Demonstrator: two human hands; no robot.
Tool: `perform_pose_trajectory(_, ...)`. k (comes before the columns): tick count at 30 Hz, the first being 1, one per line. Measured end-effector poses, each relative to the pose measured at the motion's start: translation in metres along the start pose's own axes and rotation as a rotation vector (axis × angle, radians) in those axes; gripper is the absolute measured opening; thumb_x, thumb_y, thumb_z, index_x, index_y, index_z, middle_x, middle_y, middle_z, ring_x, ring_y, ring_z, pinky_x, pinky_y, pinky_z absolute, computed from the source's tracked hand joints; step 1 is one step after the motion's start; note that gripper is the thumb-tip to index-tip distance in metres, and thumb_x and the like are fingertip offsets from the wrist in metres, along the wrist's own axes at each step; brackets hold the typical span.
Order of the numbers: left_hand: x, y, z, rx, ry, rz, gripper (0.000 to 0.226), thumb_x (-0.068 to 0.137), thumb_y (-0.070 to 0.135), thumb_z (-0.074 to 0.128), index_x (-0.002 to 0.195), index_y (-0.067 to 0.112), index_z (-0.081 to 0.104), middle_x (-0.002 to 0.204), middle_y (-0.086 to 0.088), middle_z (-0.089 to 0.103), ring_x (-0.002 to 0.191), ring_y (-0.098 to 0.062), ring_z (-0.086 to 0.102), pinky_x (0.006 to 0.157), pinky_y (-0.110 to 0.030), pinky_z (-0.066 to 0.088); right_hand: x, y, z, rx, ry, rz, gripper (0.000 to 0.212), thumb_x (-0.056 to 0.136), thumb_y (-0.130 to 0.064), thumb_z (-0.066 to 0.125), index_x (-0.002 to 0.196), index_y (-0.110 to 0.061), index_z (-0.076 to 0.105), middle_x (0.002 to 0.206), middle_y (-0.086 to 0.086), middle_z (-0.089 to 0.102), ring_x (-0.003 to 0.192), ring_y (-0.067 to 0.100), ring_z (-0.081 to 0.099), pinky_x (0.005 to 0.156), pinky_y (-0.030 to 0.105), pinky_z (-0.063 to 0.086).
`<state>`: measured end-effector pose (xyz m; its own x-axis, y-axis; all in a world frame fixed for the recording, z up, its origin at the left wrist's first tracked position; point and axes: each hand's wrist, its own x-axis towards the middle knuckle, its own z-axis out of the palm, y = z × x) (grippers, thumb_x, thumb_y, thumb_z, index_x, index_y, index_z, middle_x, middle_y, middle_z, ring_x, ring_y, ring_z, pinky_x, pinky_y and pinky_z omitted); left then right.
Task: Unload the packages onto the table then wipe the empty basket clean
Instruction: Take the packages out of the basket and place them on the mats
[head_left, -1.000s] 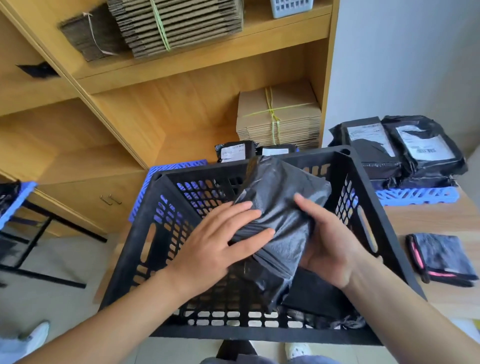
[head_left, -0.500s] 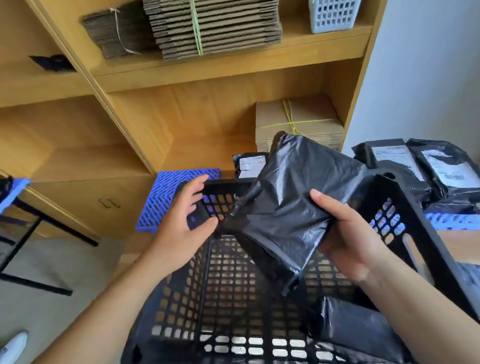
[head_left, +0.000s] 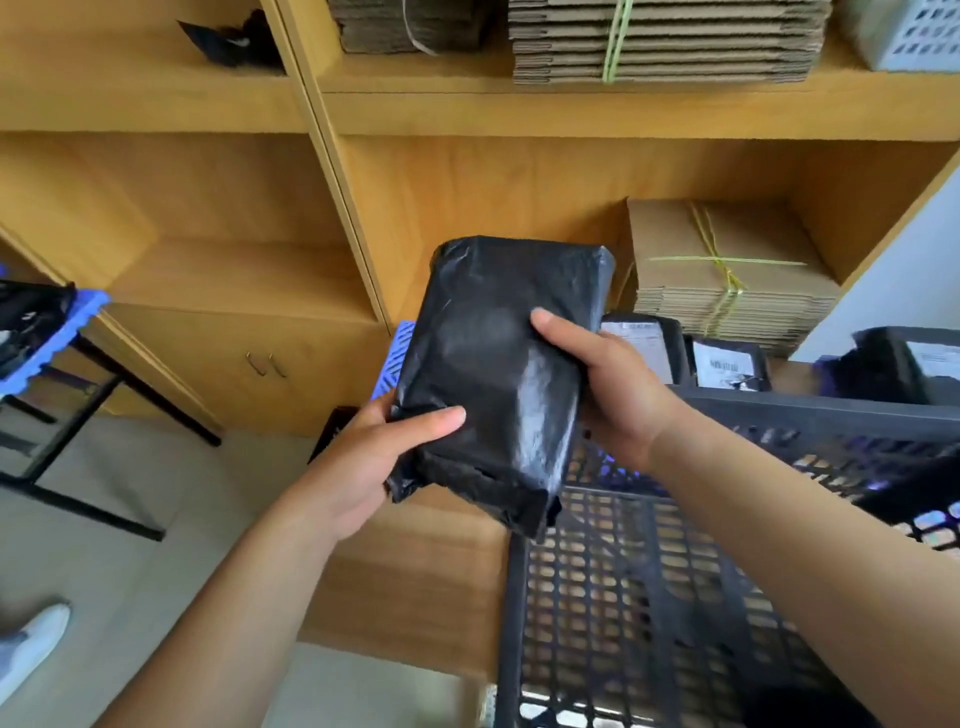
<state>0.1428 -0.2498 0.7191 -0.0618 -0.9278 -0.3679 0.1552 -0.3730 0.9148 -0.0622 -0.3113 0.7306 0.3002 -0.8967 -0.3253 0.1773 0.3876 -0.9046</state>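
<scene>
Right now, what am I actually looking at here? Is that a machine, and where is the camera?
No machine: a person's two bare hands, filmed by one camera worn on the head, looking forward and down. The left hand and right hand both hold a black plastic package, lifted above a wooden table. A black plastic basket with latticed walls stands on the table. Behind is a wooden shelf with bundled cardboard and more labelled packages.

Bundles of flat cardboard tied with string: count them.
3: two on the top shelf, a dark bundle and a bigger bundle; a third bundle on the lower shelf. Others may sit out of frame.
</scene>
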Motion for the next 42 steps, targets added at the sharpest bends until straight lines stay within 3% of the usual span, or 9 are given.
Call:
perform_pose_trajectory(2,0.017,-0.005,-0.032,-0.073,0.052,0.003,0.043,0.075,0.016,0.074,0.117,0.016,0.067,0.11,-0.003,0.075,0.101,-0.02,0.072,0.085,-0.033,0.054,0.028,0.002,0.018,-0.161,0.174,-0.1,0.038,0.087,-0.057,0.064,0.101,-0.022,0.07,0.092,-0.011,0.074,0.083,0.01,0.069,0.074,0.028,0.05)
perform_pose_trajectory(5,0.057,-0.024,-0.08,-0.171,0.126,-0.025,0.054,0.079,0.018,0.078,0.13,0.018,0.062,0.121,-0.003,0.071,0.11,-0.023,0.069,0.086,-0.035,0.054,0.075,0.012,0.02,-0.663,0.435,-0.309,0.049,0.088,-0.064,0.051,0.096,-0.019,0.067,0.096,0.001,0.068,0.09,0.019,0.062,0.08,0.036,0.049)
perform_pose_trajectory(11,0.149,-0.089,-0.15,-0.159,0.301,-0.194,0.039,0.09,0.02,0.072,0.128,0.018,0.064,0.109,-0.003,0.074,0.08,-0.016,0.075,0.054,-0.022,0.054,0.105,0.059,0.01,-1.456,0.501,-0.136,0.047,0.093,-0.048,0.045,0.064,-0.011,0.048,0.059,0.002,0.049,0.061,0.03,0.052,0.049,0.03,0.027)
perform_pose_trajectory(15,0.205,-0.105,-0.173,-0.084,0.216,-0.323,0.042,0.09,0.024,0.072,0.13,0.016,0.064,0.12,-0.006,0.071,0.091,-0.018,0.073,0.068,-0.028,0.057,0.108,0.058,0.011,-1.492,0.56,-0.099,0.044,0.09,-0.041,0.048,0.059,-0.012,0.04,0.051,0.0,0.044,0.047,0.02,0.038,0.047,0.028,0.018)
perform_pose_trajectory(20,0.255,-0.1,-0.178,0.037,0.113,-0.42,0.031,0.09,0.023,0.071,0.117,0.007,0.069,0.106,-0.011,0.075,0.081,-0.022,0.075,0.058,-0.03,0.059,0.11,0.063,0.012,-1.472,0.628,-0.143,0.043,0.088,-0.039,0.052,0.058,-0.012,0.034,0.048,0.001,0.033,0.045,0.019,0.027,0.046,0.029,0.015)
perform_pose_trajectory(25,0.284,-0.108,-0.184,0.2,0.196,-0.418,0.06,0.078,0.027,0.084,0.129,0.011,0.056,0.117,-0.013,0.069,0.095,-0.031,0.071,0.067,-0.04,0.06,0.112,0.067,0.01,-1.488,0.662,-0.166,0.032,0.085,-0.038,0.05,0.069,-0.012,0.061,0.057,0.003,0.056,0.053,0.024,0.05,0.049,0.032,0.037)
perform_pose_trajectory(31,0.283,-0.112,-0.174,0.395,0.301,-0.283,0.047,0.081,0.02,0.081,0.121,0.011,0.057,0.111,-0.008,0.065,0.093,-0.027,0.064,0.061,-0.027,0.048,0.111,0.066,0.01,-1.429,0.666,-0.2,0.031,0.085,-0.036,0.051,0.068,-0.012,0.061,0.057,0.003,0.056,0.051,0.022,0.048,0.047,0.029,0.029)
perform_pose_trajectory(36,0.272,-0.089,-0.158,0.456,0.342,-0.194,0.047,0.083,0.027,0.078,0.121,0.012,0.052,0.12,-0.001,0.059,0.108,-0.024,0.058,0.085,-0.039,0.047,0.109,0.066,0.009,-1.364,0.659,-0.234,0.037,0.087,-0.034,0.05,0.057,-0.014,0.041,0.05,0.001,0.041,0.046,0.018,0.033,0.047,0.029,0.021)
perform_pose_trajectory(42,0.211,-0.026,-0.071,0.479,0.336,0.143,0.044,0.094,0.016,0.063,0.136,0.019,0.052,0.123,0.001,0.059,0.102,-0.013,0.057,0.075,-0.019,0.045,0.071,0.063,0.002,-1.019,0.532,-0.667,0.03,0.092,-0.015,0.056,0.062,-0.012,0.05,0.06,-0.002,0.05,0.064,0.021,0.044,0.059,0.03,0.031)
